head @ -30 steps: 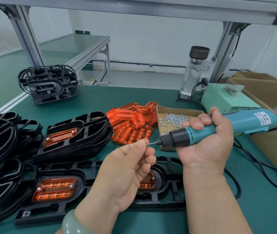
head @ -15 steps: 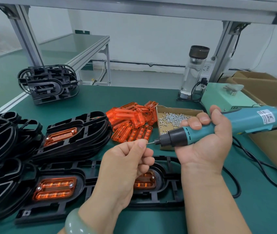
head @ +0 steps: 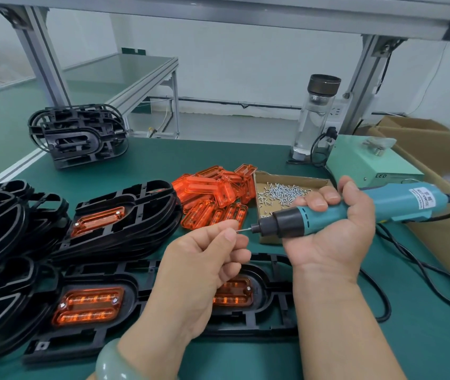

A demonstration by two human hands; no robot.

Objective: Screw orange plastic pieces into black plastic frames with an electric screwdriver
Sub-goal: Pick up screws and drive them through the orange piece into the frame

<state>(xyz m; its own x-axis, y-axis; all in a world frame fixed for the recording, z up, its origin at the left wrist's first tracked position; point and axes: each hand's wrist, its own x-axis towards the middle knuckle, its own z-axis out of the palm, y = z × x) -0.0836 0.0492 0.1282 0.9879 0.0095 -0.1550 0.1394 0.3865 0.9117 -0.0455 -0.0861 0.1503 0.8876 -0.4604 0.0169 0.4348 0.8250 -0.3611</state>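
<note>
Left hand: pinched at the bit tip, likely seating a screw. Right hand: gripped electric screwdriver. Next: needed lowering onto orange piece by counter's near edge.

Screwdriver level, black frame, orange pieces seemingly screwed

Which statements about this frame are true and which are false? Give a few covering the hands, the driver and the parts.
The right hand grips the electric screwdriver. True.
The left hand lies flat on the table. False: it is raised, pinching the tip of the bit.
The screws sit in a cardboard tray. True.
The loose orange pieces are piled inside that tray. False: they lie on the mat beside it.
</note>
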